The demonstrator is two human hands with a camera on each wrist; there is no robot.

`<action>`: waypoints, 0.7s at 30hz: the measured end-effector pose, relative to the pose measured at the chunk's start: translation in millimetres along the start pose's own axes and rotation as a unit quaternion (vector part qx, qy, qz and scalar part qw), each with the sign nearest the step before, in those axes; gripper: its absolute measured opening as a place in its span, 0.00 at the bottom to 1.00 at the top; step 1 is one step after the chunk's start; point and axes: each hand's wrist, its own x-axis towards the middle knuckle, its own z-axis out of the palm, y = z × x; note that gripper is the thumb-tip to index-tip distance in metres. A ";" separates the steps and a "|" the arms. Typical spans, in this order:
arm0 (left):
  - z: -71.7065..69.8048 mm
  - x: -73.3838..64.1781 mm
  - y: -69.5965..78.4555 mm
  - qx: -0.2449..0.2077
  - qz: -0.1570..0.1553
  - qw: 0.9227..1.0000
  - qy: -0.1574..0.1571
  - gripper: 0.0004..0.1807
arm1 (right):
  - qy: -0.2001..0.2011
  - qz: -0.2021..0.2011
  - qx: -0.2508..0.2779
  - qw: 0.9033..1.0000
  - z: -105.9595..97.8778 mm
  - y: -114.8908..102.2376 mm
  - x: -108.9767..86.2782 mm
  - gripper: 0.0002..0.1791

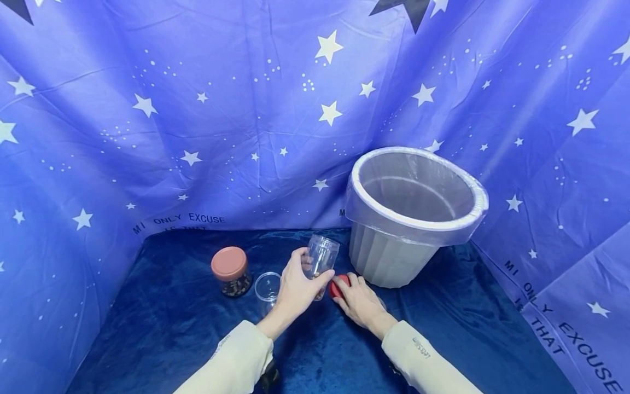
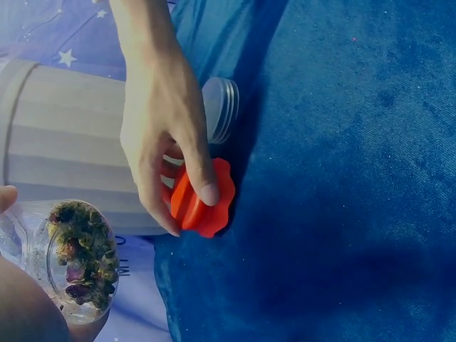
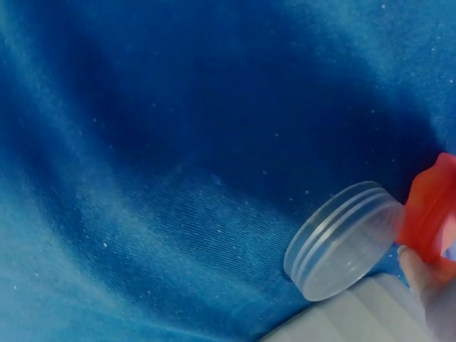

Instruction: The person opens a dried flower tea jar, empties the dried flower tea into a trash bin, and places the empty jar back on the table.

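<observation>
My left hand grips a clear plastic jar, tilted slightly, with its mouth uncovered. Dried flower buds lie at the jar's bottom. To the right, my right hand pinches a red scalloped-edged piece with a raised ridge, thumb on one side and fingers on the other. The piece is low over the cloth; whether it touches is unclear. Close beside it lies a clear threaded lid, mostly hidden by the hand in the head view.
A large grey bin with a clear liner stands at the right, behind my right hand. On the left are a jar with a copper-coloured lid and dark contents, and another clear open jar, partly behind my left arm. Blue cloth covers the surface.
</observation>
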 end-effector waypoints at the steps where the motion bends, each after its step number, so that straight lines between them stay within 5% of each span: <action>1: 0.1 0.1 0.0 -0.001 0.000 1.000 -0.001 0.39 | 0.000 0.004 0.004 1.000 0.8 0.3 -0.6 0.25; 9: 0.7 0.7 0.5 -0.003 0.004 1.000 -0.002 0.38 | 0.005 0.022 0.015 1.000 5.2 3.0 -2.8 0.25; 21: -1.0 0.2 -2.8 -0.001 0.002 1.000 -0.013 0.38 | -0.051 0.049 0.038 0.997 1.5 5.1 -0.3 0.27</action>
